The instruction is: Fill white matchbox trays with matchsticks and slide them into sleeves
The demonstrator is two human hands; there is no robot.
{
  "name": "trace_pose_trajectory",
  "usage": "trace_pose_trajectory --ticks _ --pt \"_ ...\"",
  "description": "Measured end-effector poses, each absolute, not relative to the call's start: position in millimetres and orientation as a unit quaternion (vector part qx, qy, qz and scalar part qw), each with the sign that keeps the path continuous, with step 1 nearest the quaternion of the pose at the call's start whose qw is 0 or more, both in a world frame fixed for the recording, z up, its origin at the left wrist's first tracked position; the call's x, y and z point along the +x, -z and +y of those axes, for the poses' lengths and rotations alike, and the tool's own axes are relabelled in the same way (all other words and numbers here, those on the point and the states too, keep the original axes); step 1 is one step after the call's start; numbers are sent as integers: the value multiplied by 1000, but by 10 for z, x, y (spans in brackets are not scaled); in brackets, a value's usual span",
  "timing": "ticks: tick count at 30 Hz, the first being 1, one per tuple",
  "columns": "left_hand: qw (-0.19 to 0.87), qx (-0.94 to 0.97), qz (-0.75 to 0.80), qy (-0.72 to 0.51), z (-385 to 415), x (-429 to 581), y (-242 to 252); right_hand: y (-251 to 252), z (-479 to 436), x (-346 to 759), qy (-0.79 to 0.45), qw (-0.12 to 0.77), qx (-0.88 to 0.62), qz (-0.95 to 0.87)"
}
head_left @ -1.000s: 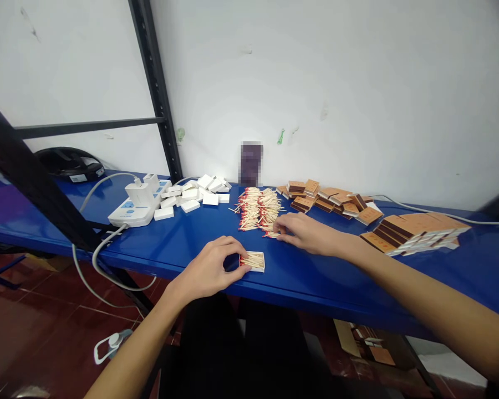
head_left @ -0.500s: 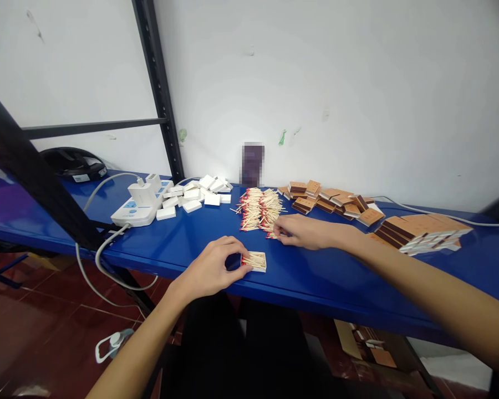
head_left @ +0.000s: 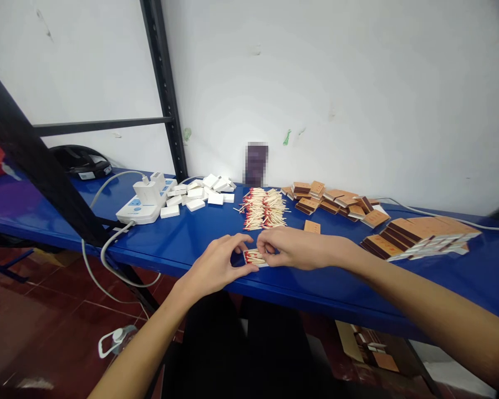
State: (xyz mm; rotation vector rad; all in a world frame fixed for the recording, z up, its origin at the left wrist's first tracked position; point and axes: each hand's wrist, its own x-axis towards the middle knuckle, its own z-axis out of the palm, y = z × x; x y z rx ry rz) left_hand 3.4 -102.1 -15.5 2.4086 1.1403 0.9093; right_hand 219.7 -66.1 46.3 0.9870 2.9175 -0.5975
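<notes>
A small white tray [head_left: 254,257] of red-tipped matches lies near the front edge of the blue table. My left hand [head_left: 222,260] holds the tray's left end, thumb on the near side and fingers on the far side. Over the tray's right part is my right hand [head_left: 285,247], its fingertips pinched together at the matches; what is between them is hidden. Just behind the hands lies a heap of loose matches [head_left: 264,209] in two columns. One brown matchbox cover [head_left: 312,226] rests beyond my right wrist.
White trays [head_left: 195,194] are piled at the back left, beside a power strip [head_left: 139,210] with cables. Brown covers [head_left: 345,200] are scattered at the back right, and more are stacked [head_left: 416,235] further right. A black shelf post [head_left: 166,88] rises at the left.
My right hand has moved from the match heap toward me and left, onto the tray. The single brown cover behind my wrist now shows. The view has shifted slightly.
</notes>
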Motion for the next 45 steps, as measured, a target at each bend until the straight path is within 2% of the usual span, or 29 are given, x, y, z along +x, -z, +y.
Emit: trace_pose_trajectory --ticks 3,8,18,22,28,45 --pt "152 848 397 -316 -1011 31 160 -462 -676 2125 185 22 320 929" --pt "148 856 379 -320 -995 32 170 -464 -656 2130 166 -5 314 935" --pt "163 866 361 -306 -1021 37 111 -412 -683 2236 208 -105 320 919" --pt "155 870 365 -293 -1023 37 114 -453 -626 2443 174 -151 376 898" --pt "143 872 376 -279 -1024 40 138 -285 -440 2645 58 -85 448 888" --pt "156 854 401 -292 -1025 41 158 -114 -343 2659 85 -57 461 882"
